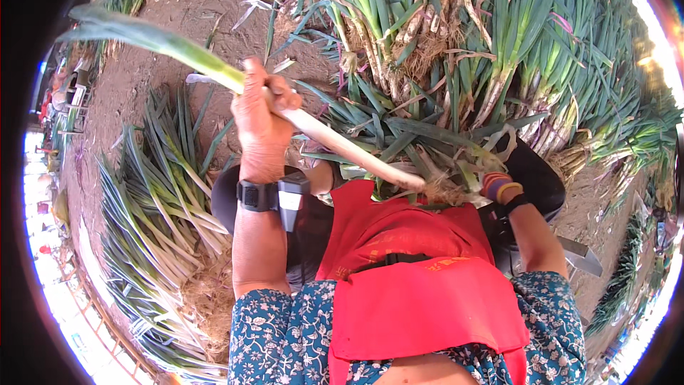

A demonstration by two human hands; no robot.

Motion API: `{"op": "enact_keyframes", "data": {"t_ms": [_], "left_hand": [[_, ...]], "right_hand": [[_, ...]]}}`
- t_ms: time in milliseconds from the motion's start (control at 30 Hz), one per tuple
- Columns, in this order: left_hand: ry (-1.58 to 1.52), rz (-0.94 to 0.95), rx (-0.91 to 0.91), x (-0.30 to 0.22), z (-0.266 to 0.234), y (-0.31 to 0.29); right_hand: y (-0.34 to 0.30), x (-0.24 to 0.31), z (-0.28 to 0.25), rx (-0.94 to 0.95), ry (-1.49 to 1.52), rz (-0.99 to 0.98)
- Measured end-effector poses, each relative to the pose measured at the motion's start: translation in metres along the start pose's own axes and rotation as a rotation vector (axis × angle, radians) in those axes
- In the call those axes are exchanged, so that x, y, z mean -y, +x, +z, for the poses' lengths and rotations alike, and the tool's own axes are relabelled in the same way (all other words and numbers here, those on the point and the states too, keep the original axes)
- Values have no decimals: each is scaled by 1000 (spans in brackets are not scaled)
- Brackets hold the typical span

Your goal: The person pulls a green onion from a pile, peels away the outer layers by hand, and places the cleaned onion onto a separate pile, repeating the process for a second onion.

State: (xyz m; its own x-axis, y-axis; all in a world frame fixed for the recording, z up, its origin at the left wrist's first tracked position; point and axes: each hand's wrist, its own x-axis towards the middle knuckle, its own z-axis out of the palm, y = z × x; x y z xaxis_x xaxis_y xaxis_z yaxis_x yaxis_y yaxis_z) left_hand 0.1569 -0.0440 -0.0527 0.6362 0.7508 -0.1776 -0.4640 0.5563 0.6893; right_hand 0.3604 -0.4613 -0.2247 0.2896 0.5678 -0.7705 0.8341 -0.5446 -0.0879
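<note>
My left hand (pixel 265 117) is closed around a long scallion (pixel 342 148), gripping it where the pale stem turns green. It slants across in front of me, with blurred leaf tips at the upper left and a rooty end above my red apron (pixel 427 299). Close to those roots is my right hand (pixel 496 187), with purple and orange bands showing on it. Its fingers are mostly hidden, so their grip cannot be made out. Loose leaves and peeled outer layers (pixel 427 153) lie in front of my lap, beside the right hand.
Piled scallions (pixel 157 221) lie on the left, their roots toward me. Bigger bundles (pixel 399 21) stand ahead and along the right. Bare brown soil (pixel 171 21) shows at the upper left, with scraps on it. A flat metal piece (pixel 583 257) is beside my right elbow.
</note>
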Motion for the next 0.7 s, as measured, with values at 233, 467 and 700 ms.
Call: {"op": "enact_keyframes", "data": {"t_ms": [233,467,700], "left_hand": [[-61,-15,38,7,-5,0],[-102,-37,20,29,15,-1],[-116,-9,-216,40,33,-3]], "right_hand": [[-11,53,-119,-678,250,-37],[-20,203,-181,-1093,492,-692],[-25,213,-173,-1459,189,-508]]}}
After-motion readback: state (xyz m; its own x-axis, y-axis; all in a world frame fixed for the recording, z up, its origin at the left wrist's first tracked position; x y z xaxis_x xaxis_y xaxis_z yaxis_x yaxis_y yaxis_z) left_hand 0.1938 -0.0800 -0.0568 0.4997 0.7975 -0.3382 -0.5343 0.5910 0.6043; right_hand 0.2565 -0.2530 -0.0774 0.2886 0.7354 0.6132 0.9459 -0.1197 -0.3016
